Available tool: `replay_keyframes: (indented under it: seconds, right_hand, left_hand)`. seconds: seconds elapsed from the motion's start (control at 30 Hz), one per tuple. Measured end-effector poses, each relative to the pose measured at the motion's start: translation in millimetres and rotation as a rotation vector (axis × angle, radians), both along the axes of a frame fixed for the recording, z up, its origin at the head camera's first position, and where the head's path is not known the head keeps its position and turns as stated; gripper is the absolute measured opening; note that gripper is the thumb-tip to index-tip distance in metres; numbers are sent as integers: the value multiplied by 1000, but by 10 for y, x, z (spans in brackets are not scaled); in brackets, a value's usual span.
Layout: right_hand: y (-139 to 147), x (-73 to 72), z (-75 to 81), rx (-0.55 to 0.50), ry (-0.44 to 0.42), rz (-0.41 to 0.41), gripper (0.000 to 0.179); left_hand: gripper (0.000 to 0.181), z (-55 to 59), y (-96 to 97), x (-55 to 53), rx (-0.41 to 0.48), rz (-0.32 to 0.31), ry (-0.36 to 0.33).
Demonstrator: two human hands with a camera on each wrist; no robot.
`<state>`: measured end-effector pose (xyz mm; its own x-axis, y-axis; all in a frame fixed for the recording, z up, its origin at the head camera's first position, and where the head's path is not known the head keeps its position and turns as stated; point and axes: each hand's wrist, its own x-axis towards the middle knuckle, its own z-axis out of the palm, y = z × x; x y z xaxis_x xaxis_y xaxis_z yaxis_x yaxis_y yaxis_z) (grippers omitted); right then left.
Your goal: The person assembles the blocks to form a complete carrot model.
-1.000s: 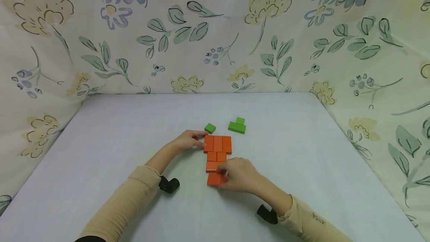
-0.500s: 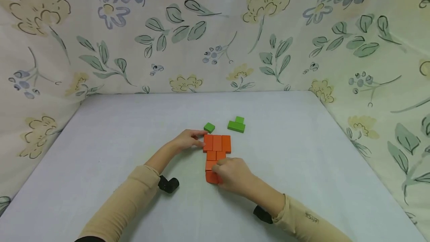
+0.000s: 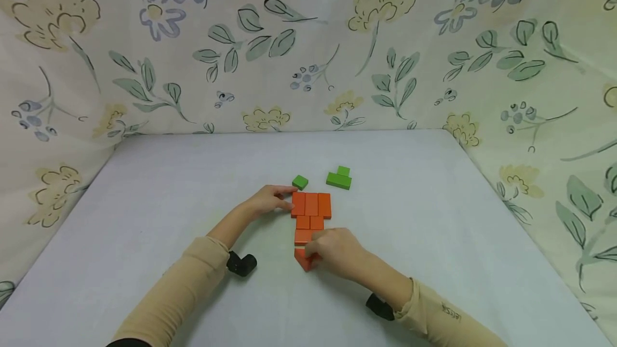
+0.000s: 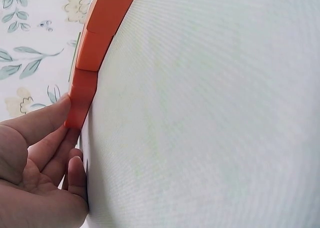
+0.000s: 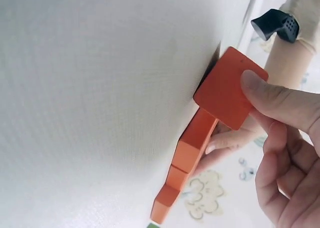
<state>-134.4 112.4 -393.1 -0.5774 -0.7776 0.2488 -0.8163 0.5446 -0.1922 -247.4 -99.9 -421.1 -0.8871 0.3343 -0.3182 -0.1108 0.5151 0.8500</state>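
My right hand (image 3: 337, 250) pinches an orange block (image 5: 222, 90) between thumb and fingers. In the right wrist view its square face is turned on a corner. It sits at the near end of an orange block arrangement, with a thin gap before the nearest flat block (image 3: 302, 237). Beyond that lie two small orange blocks (image 3: 302, 222), then a row of three upright oblong ones (image 3: 311, 204). My left hand (image 3: 267, 200) touches the row's left block (image 4: 82, 95), index finger along its far corner and thumb at its left side.
A lone green block (image 3: 300, 182) lies just beyond the row. Two green blocks (image 3: 339, 180) lie together to its right. Black wrist-camera mounts (image 3: 242, 265) stick out under both forearms. A floral cloth (image 3: 308, 68) hangs behind the white table (image 3: 193, 165).
The orange block in my right hand first came up against the column, then turned so a corner points toward me and a gap shows. My left hand stayed in place.
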Motion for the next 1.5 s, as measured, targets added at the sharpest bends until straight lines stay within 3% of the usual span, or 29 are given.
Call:
replay_keyframes:
  seconds: [0.13, 0.33, 0.47, 1.13, 1.5]
  right_hand:
    - [12, -10, -8, -8, -44, 4, 16]
    - [24, -36, -21, 32, -200, -82, 20]
    - [29, -46, -22, 43, -244, -110, 17]
    - [17, -108, -24, 34, -138, -156, 18]
    - [48, -149, -72, 12, -90, -143, 20]
  left_hand:
    - [54, 14, 2, 4, 1, -5, 10]
    - [53, 4, 2, 5, 1, -10, 13]
    - [54, 2, 0, 4, 2, -6, 8]
    - [54, 1, -3, 2, 5, 0, -2]
    - [54, 1, -5, 2, -15, -8, 5]
